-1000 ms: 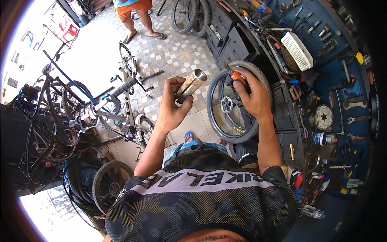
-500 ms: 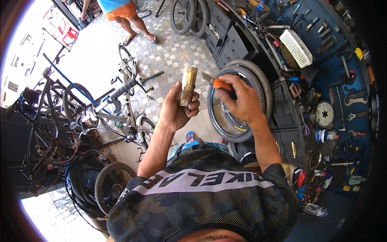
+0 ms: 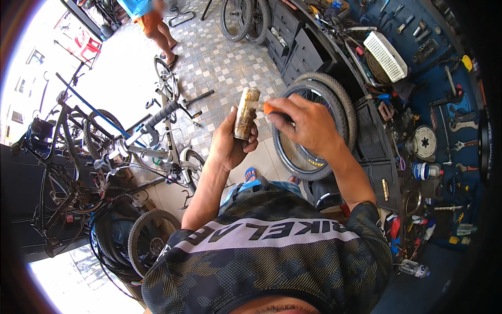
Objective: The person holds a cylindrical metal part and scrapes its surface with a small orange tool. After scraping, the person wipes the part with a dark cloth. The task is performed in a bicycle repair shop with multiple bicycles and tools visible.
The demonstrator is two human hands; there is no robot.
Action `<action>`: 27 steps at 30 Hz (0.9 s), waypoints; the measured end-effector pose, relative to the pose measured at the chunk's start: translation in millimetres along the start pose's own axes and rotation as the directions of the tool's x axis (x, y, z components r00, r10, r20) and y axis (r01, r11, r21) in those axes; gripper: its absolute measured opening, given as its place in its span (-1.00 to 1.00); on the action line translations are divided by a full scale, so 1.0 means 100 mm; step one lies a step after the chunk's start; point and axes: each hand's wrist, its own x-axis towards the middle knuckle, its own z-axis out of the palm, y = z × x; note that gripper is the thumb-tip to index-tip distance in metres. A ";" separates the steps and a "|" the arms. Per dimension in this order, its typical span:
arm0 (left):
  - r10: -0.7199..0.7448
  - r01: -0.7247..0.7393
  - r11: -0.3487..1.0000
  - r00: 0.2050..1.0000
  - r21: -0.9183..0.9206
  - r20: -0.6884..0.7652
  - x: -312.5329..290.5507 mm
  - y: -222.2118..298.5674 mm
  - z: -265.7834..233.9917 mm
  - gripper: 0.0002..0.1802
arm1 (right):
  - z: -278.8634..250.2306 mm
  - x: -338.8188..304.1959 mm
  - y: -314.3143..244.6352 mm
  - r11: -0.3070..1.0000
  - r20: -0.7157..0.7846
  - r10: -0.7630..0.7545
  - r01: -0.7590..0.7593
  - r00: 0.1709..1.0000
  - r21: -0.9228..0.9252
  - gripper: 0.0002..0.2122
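Observation:
My left hand [image 3: 229, 142] is wrapped round a short metal cylinder [image 3: 246, 112], held nearly upright in front of me. The cylinder is silvery with brownish-gold grime or rust on its side. My right hand [image 3: 309, 125] is closed on a tool with an orange-and-black handle [image 3: 269, 108]. The tool's short pale tip meets the cylinder's right side near the top. That tip is blurred, and I cannot tell whether it is a blade or a brush.
Bicycles [image 3: 167, 104] stand on the left, with loose wheels [image 3: 151, 242] below. Two wheels [image 3: 314, 125] lean against dark drawers [image 3: 308, 52] at right. A tool-covered workbench carries a white basket [image 3: 386, 56] and a cassette [image 3: 424, 142]. Another person [image 3: 149, 23] stands at the far left.
My right hand has moved left and brought the tool's tip against the cylinder. My left hand still holds the cylinder. The other person has shifted a little to the left.

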 end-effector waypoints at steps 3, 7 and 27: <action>-0.024 0.032 0.999 0.984 0.041 -0.176 -0.01 -0.02 0.08 -0.41 | 0.03 -0.08 -0.06 0.993 0.005 -0.108 0.108 0.994 -0.050 -0.74; -0.041 0.058 0.996 0.977 0.072 -0.208 -0.01 -0.01 0.07 -0.37 | 0.02 -0.03 0.01 0.993 0.005 -0.120 0.121 0.993 -0.019 -0.78; 0.054 -0.013 0.984 0.972 0.178 -0.228 0.07 -0.04 0.04 -0.42 | 0.03 -0.08 0.06 0.999 0.093 -0.025 0.027 0.995 -0.021 -0.73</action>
